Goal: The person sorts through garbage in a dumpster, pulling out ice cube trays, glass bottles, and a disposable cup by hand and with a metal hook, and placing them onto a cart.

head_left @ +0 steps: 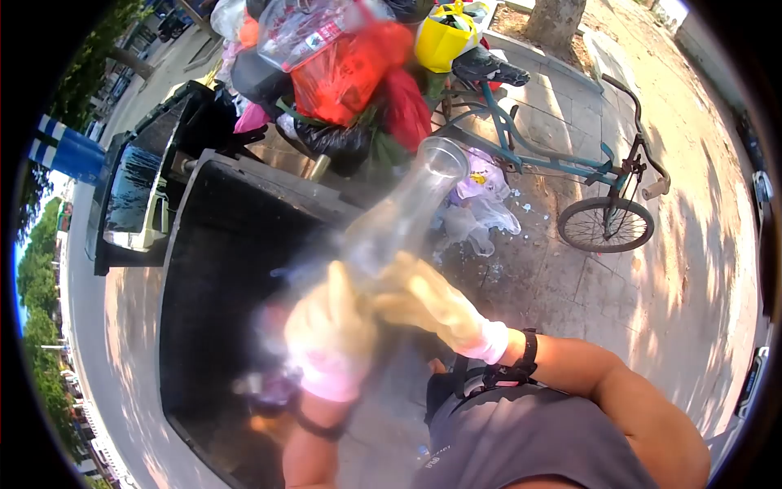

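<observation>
A clear, bottle-shaped plastic container [407, 196] points up and away from me, its round far end sharp and its near part blurred. My right hand [432, 301], in a pale yellow glove with a pink cuff, has its fingers bent round the near end. Beside it, my left hand [330, 322] wears the same kind of glove and seems closed at that end too, though motion smears it. Both hands are above the side of a large dark bin [220, 269]. Blurred rubbish [273, 387] shows below my left hand.
Behind the bin is a heap of filled bags, including a red bag [342, 77] and a yellow bag [446, 37]. A blue-green bicycle or tricycle frame [538, 159] stands at the right. Thin plastic bags [481, 204] lie on the paving. Another bin [134, 191] is at the left.
</observation>
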### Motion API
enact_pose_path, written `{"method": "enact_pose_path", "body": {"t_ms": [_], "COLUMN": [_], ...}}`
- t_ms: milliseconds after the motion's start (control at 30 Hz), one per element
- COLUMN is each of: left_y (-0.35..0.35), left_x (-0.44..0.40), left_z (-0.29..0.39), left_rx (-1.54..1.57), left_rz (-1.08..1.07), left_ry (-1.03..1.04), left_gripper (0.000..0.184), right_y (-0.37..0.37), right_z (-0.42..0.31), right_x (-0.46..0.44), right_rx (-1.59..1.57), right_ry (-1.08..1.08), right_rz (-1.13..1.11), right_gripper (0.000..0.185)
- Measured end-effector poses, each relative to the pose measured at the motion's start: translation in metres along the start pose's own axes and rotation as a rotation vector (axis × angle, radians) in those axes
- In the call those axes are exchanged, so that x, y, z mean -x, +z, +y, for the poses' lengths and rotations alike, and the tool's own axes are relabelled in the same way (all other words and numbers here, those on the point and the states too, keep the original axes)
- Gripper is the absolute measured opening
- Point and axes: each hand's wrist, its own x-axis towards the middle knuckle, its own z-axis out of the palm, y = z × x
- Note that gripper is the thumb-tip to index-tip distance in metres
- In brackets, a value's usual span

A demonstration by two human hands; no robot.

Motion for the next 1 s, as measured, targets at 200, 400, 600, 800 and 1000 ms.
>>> {"method": "enact_pose_path", "body": {"t_ms": [200,400,600,800,1000], "left_y": [0.050,0.078,0.075,0.098,0.065], "left_x": [-0.059,-0.036,-0.013,0.008,-0.053], "left_z": [0.092,0.162,0.187,0.185,0.115], "left_rx": [0.138,0.304,0.504,0.750,0.823], "left_rz": [-0.407,-0.528,-0.593,-0.765,-0.644], "left_ry": [0.201,0.376,0.445,0.489,0.556], "left_gripper": [0.056,0.053,0.039,0.057,0.065], "right_y": [-0.049,-0.087,-0.105,-0.201,-0.222], "right_z": [-0.005,0.009,0.031,0.090,0.055], "right_x": [0.006,0.047,0.080,0.078,0.086], "right_rx": [-0.577,-0.842,-0.862,-0.664,-0.584], "right_ry": [-0.287,-0.385,-0.399,-0.517,-0.411], "right_rz": [0.243,0.166,0.196,0.548,0.764], "right_gripper": [0.033,0.041,0.034,0.021,0.033]}}
